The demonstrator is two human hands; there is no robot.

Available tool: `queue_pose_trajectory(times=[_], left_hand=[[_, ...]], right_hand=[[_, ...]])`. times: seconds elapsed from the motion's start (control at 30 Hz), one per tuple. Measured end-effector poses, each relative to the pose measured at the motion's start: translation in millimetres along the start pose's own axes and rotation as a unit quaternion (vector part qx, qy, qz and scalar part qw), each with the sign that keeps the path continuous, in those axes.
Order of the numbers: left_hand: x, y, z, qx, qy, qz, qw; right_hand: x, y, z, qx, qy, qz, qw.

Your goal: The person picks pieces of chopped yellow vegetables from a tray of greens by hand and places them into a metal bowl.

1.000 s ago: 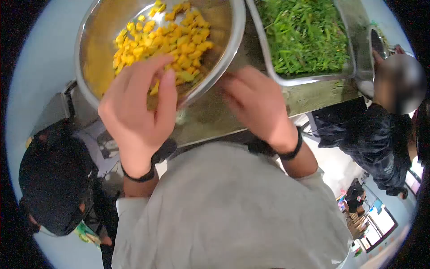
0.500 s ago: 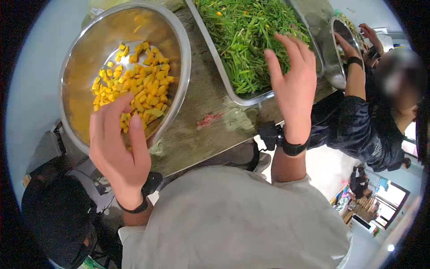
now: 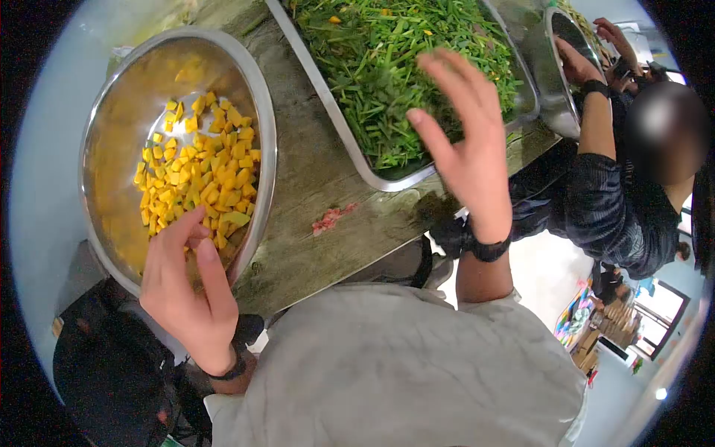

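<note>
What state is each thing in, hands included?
Metal bowl: uncovered, partly filled.
Diced yellow pieces: heaped in it.
Metal tray: uncovered.
Chopped greens: loose, filling the tray.
Left hand: loosely curled.
Right hand: open over the greens.
Far bowl: uncovered.
Reddish scraps: scattered on the tabletop.

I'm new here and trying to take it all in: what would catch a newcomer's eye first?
Probably the bright yellow chunks in the shiny bowl on the left, with the left hand at its near rim. Next, the tray of chopped greens to its right, the right hand spread over its near side. Between them, a small pinkish-red patch marks the table.
</note>
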State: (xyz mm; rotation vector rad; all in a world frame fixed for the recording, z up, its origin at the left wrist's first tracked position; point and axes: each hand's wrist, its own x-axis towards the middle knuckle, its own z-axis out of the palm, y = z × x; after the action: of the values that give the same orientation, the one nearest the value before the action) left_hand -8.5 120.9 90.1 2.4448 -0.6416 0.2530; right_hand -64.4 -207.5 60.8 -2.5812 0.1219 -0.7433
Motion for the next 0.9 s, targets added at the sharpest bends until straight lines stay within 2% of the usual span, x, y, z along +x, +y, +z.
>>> queue_pose_trajectory(times=[0.03, 0.07, 0.2, 0.43, 0.57, 0.7, 0.83, 0.9], left_hand=[[-1, -1, 0, -0.004, -0.002, -0.001, 1.000], [-1, -1, -2, 0.001, -0.016, -0.012, 1.000], [-1, -1, -6, 0.010, -0.049, -0.031, 0.998], [0, -7, -2, -0.003, -0.021, -0.002, 1.000], [1, -6, -4, 0.001, -0.027, -0.003, 1.000], [2, -6, -5, 0.001, -0.033, 0.003, 0.999], [1, -6, -4, -0.003, -0.034, 0.000, 0.999], [2, -6, -5, 0.002, -0.044, -0.002, 0.999]], right_hand=[[3, 1, 1, -0.007, 0.023, 0.021, 1.000], [5, 8, 1, 0.013, -0.001, 0.024, 1.000], [16, 0, 29, 0.025, -0.134, -0.102, 0.985], [18, 22, 9, 0.079, -0.212, -0.094, 0.969], [11, 33, 2, 0.064, -0.144, -0.029, 0.987], [20, 19, 8, 0.053, -0.111, -0.070, 0.990], [27, 6, 25, 0.014, -0.199, -0.152, 0.968], [25, 9, 27, 0.014, -0.193, -0.151, 0.970]])
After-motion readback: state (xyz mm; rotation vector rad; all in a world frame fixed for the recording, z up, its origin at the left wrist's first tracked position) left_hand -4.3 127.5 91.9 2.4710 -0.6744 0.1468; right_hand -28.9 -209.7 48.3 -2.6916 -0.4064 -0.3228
